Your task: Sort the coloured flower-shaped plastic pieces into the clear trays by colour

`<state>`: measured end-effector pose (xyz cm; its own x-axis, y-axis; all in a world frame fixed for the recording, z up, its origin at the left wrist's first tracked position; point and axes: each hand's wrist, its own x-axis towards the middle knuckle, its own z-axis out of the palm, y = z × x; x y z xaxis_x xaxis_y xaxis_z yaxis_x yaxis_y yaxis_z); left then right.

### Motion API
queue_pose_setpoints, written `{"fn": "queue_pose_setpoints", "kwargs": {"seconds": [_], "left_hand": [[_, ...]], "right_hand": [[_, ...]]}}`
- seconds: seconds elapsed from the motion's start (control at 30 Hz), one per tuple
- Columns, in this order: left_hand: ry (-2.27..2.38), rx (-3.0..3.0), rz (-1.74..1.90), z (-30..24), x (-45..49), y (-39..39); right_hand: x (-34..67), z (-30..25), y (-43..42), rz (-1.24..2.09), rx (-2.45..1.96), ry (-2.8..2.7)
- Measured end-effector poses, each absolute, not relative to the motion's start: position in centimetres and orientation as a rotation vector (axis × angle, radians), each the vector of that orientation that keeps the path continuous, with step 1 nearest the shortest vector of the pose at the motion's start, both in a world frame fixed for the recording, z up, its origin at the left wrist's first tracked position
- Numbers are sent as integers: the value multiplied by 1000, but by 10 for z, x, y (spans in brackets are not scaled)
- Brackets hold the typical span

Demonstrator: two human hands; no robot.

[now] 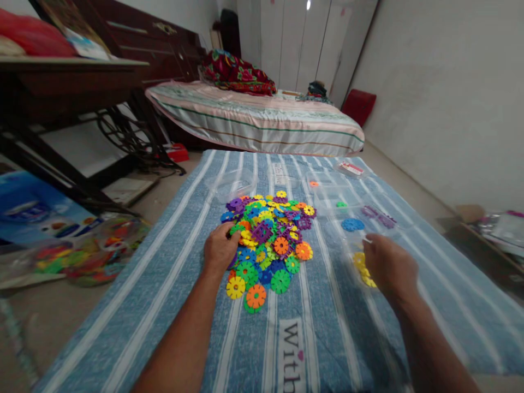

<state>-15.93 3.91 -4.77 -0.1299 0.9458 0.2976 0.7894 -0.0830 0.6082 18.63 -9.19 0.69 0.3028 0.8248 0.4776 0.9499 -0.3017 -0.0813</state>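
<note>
A heap of colourful plastic snowflake discs (270, 234) lies on a blue striped cloth (319, 327). My left hand (220, 248) rests on the heap's left edge, fingers curled round a disc there. My right hand (388, 266) hovers over a small group of yellow discs (362, 267) to the right, fingers bent; what they hold is hidden. Farther right lie blue discs (352, 224), purple discs (379, 216), one green disc (341, 204) and an orange one (314, 184), each apparently in clear containers.
Clear plastic tubs (231, 184) sit behind the heap. A bag of more pieces (94, 251) and a blue box (36, 210) lie on the floor at left. A bed (254, 117) stands beyond, a dark table frame (61, 98) at left, clutter (491, 226) at right.
</note>
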Motion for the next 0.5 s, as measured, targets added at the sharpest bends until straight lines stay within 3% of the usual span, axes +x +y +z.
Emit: {"fn": "queue_pose_setpoints", "kwargs": {"seconds": [0.23,0.37,0.5], "left_hand": [[1957,1901,999,-50,-162,41],[1950,1894,980,-50,-163,41],[1959,1885,1000,-51,-164,41]], "right_hand": [[125,-2,-93,-89,-1832,-1987],[87,-8,-79,120,-1988,-2123],[76,-15,-66,79,-2100,-2120]]}}
